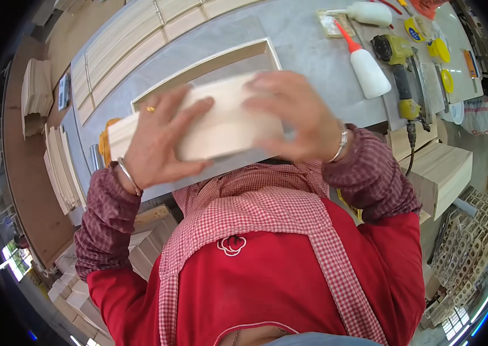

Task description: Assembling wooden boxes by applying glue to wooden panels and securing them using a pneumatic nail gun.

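A smooth, pale wooden piece (226, 124), like a long block or the panel of a box, lies between my hands above the front of the table. My left hand (160, 138) rests over its left part, fingers spread on top and thumb along the near edge. At the right end, my right hand (299, 112) has its fingers apart on the wood, blurred by motion. Just behind stands a thin-walled rectangular wooden frame (274, 55), partly hidden by the piece and my hands. The underside of the piece is out of sight.
Bundled wooden strips (123, 52) line the far left. A white glue bottle with a red nozzle (369, 74) and a yellow-black air nailer (397, 52) lie to the right. Wooden boxes (440, 173) stand below right; stacked boards (62, 167) stand at left.
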Action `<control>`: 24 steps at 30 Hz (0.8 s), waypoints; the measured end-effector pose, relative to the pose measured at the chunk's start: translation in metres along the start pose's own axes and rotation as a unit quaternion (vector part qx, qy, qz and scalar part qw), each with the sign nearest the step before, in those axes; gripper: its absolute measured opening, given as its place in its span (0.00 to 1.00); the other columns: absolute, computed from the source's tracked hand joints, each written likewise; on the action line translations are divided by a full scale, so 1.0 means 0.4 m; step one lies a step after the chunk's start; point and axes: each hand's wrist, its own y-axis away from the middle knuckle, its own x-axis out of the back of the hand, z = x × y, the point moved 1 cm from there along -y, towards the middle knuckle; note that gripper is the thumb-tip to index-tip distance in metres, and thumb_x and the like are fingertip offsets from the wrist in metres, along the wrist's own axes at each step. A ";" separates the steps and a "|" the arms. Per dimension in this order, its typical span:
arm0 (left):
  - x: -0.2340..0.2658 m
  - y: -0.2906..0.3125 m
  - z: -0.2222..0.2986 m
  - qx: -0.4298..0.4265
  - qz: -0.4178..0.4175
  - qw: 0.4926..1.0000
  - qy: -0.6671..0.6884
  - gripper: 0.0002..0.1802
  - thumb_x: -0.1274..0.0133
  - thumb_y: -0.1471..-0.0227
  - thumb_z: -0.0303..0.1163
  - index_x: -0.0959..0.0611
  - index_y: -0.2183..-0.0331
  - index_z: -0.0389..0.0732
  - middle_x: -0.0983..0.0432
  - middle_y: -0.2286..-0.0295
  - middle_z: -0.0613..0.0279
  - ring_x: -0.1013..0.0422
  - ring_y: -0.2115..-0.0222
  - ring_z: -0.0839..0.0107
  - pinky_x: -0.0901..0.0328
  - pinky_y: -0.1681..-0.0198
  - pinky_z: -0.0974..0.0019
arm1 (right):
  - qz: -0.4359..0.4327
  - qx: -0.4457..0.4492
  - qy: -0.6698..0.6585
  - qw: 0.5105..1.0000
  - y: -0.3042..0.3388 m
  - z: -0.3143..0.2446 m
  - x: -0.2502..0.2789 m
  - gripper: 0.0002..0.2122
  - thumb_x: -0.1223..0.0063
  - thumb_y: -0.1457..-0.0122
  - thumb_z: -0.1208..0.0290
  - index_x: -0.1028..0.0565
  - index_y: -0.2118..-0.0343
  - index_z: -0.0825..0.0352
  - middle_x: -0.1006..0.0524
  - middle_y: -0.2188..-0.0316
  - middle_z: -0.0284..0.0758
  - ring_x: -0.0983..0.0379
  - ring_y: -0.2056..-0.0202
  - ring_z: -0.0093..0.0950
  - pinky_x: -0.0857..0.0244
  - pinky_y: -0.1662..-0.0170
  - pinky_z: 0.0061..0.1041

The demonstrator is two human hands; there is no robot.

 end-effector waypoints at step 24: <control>-0.066 -0.137 -0.081 0.034 0.054 0.996 -0.059 0.42 0.41 0.62 0.59 0.32 0.45 0.58 0.42 0.47 0.48 0.39 0.50 0.52 0.39 0.48 0.56 | 0.199 -0.258 -0.002 0.945 0.117 0.076 -0.035 0.10 0.46 0.53 0.82 0.24 0.66 0.68 0.25 0.75 0.31 0.31 0.79 0.19 0.36 0.75 0.13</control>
